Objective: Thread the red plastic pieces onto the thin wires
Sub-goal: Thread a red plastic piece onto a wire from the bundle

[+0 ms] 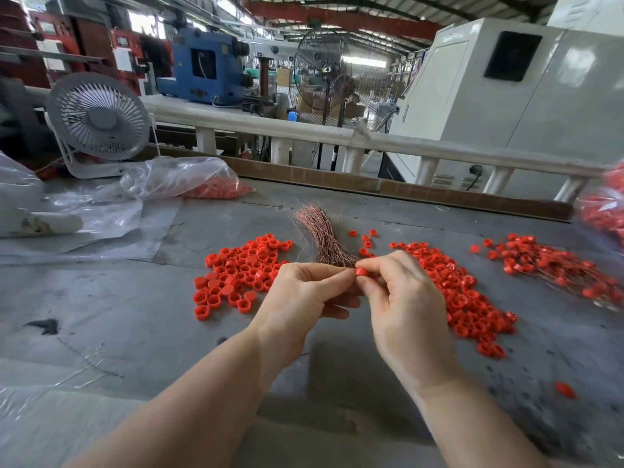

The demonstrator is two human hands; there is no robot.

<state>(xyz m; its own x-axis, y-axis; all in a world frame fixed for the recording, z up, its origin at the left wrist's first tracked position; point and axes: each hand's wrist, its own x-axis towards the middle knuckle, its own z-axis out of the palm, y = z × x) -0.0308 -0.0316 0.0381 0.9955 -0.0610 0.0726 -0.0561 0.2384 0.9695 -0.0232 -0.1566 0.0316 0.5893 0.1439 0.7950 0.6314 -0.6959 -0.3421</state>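
Observation:
Both hands meet above the middle of the grey table. My right hand pinches one small red plastic piece between thumb and forefinger. My left hand has its fingertips closed right against that piece; whether a wire is in them is too fine to see. A bundle of thin copper wires lies just behind the hands. A pile of red caps sits to the left, a pile of red ring pieces to the right. Pieces strung on wires lie far right.
A clear plastic bag with red pieces and a small white desk fan stand at the back left. Another bag of red pieces is at the right edge. One stray red piece lies near right. A white railing runs behind the table.

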